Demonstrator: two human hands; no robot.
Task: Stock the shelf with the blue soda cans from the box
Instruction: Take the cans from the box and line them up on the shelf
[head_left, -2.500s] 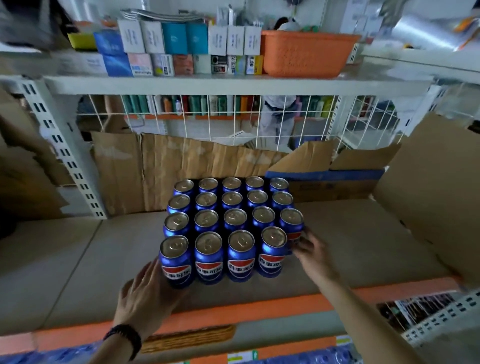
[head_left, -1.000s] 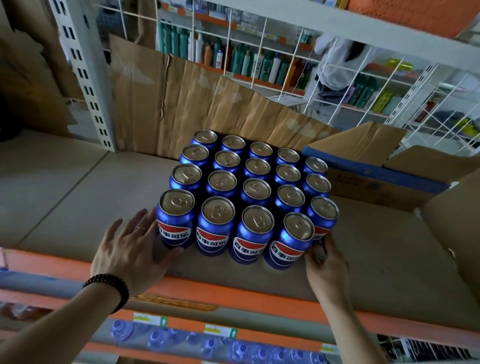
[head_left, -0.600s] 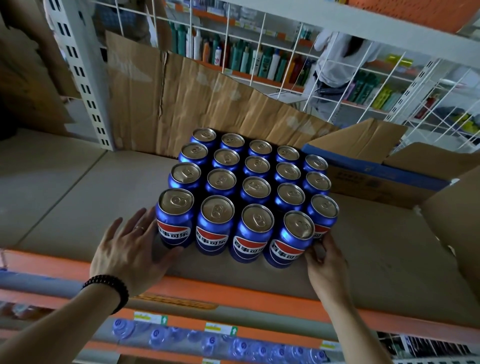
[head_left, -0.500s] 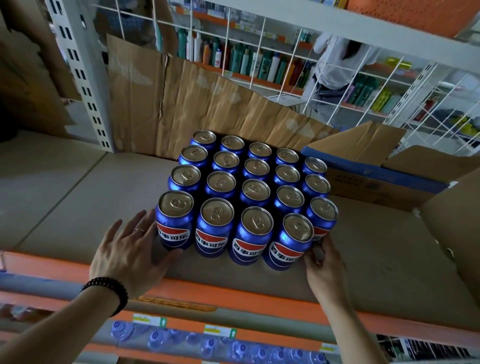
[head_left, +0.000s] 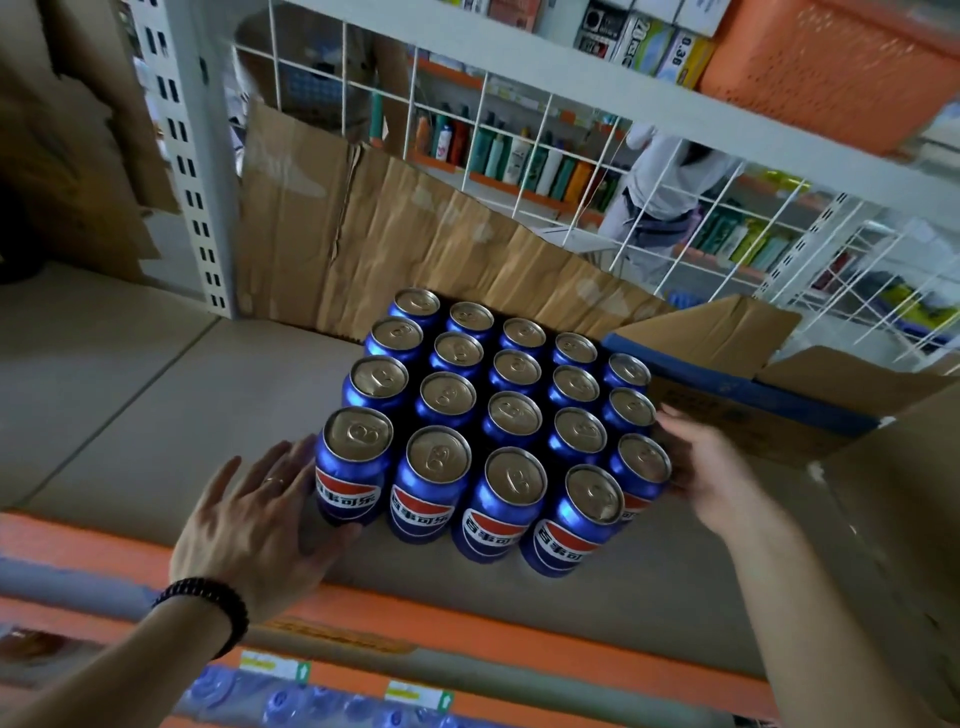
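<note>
Several blue soda cans (head_left: 498, 421) stand upright in a tight block of rows on the grey shelf board (head_left: 171, 415). My left hand (head_left: 260, 519), with straight spread fingers, presses flat against the front left can (head_left: 353, 467). On the block's right side my right hand (head_left: 701, 467) lies with straight fingers against the outer cans. Just right of the block sits the opened cardboard box (head_left: 753, 410) with a blue band, its flaps up.
Creased cardboard sheets (head_left: 389, 234) lean behind the cans against a white wire grid. More cardboard (head_left: 909, 519) stands at the right. An orange rail (head_left: 467, 618) edges the shelf front. A white upright post (head_left: 192, 156) stands at the back left. A person stands beyond the grid.
My right hand has slid from the block's front right corner further back along its right side. The left hand stays against the front left can. The view has shifted slightly.
</note>
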